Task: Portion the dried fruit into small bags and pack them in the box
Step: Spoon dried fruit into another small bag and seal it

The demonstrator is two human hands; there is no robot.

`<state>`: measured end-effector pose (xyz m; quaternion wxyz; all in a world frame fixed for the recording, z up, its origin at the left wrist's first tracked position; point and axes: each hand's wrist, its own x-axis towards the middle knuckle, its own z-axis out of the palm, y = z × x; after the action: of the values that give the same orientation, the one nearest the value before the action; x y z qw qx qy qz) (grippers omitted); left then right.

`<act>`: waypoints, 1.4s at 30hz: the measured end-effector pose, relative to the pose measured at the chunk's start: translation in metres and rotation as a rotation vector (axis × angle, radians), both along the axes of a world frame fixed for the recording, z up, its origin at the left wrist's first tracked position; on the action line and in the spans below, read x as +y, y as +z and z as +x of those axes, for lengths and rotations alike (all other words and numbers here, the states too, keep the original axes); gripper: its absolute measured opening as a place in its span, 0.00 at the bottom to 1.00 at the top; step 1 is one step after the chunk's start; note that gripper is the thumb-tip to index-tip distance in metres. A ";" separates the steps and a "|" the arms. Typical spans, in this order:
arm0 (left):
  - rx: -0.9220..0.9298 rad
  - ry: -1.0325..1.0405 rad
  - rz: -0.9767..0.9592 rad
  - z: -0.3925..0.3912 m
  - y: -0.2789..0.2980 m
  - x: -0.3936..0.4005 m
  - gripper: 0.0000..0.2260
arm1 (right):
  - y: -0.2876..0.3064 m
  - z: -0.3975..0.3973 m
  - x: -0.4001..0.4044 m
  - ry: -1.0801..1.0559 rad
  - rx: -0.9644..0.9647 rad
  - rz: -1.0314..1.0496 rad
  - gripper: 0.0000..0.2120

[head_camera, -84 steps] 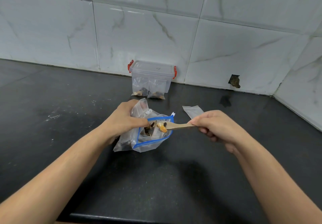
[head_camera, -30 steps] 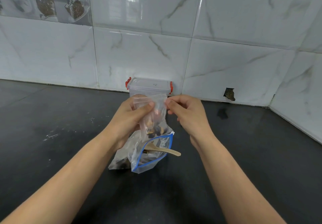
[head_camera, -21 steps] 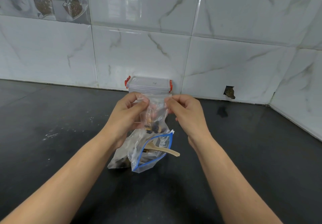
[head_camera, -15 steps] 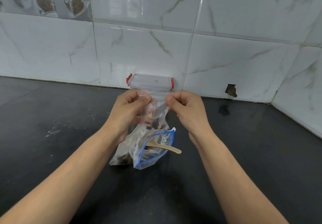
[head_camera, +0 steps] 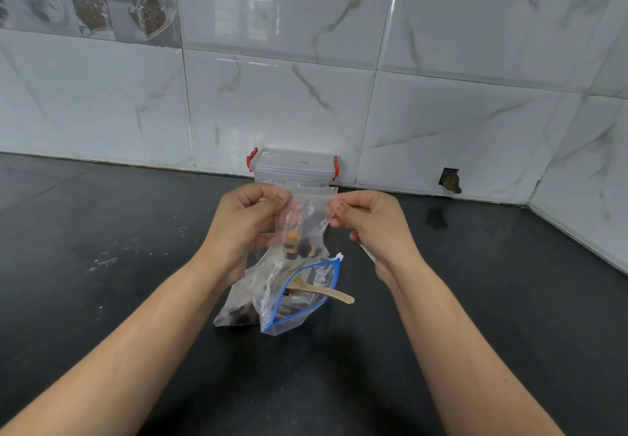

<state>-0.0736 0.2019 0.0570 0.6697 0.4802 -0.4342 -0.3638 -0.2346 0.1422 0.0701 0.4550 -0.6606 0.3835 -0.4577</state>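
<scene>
Raised off the counter, small bag [head_camera: 302,218] hangs between left hand [head_camera: 244,225] and right hand [head_camera: 370,221]; both pinch its top corners.

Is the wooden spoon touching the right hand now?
Apart. The head view shows the wooden spoon lying in the large bag on the counter, while the right hand is higher up, pinching the small bag.

My clear small bag [head_camera: 307,213] shows orange and dark fruit. The clear large bag [head_camera: 299,299] has a blue zip edge, the clear box [head_camera: 293,168] red latches. Black counter [head_camera: 119,232], white grey-veined tiles [head_camera: 441,79].
</scene>
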 end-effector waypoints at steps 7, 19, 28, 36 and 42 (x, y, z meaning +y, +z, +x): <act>-0.003 0.030 -0.013 -0.001 0.000 -0.001 0.03 | -0.001 0.002 -0.002 -0.102 0.072 -0.153 0.12; -0.192 0.071 -0.038 -0.002 0.003 -0.002 0.03 | 0.028 0.021 0.002 0.008 0.597 -0.461 0.04; -0.307 0.181 -0.089 0.001 0.004 -0.002 0.05 | 0.023 0.017 0.002 -0.049 0.502 -0.424 0.03; -0.295 0.187 -0.084 0.003 0.002 -0.005 0.05 | 0.018 0.015 0.000 -0.119 0.493 -0.465 0.05; -0.260 0.185 -0.094 0.016 0.005 -0.007 0.03 | 0.019 0.009 -0.013 0.004 0.316 -0.265 0.03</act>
<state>-0.0573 0.1948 0.0616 0.6604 0.5291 -0.4876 -0.2148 -0.2253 0.1291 0.0894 0.2994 -0.7790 0.3854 -0.3938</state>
